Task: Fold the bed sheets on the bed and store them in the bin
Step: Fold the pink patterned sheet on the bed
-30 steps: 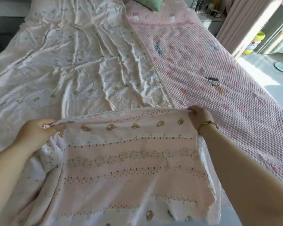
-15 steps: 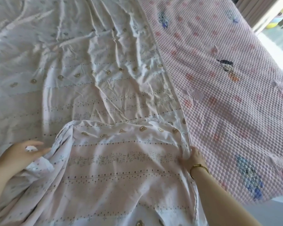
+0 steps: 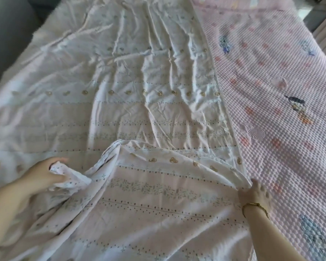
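From my remote view, the pale bed sheet lay wrinkled across the left side of the bed, with its near end folded back on itself so the patterned flap rested on top. My left hand gripped a bunched corner of that flap, fingers curled round the cloth. My right hand, wearing a gold bracelet, pinched the flap's other corner just beside the edge of the pink quilt covering the bed's right side.
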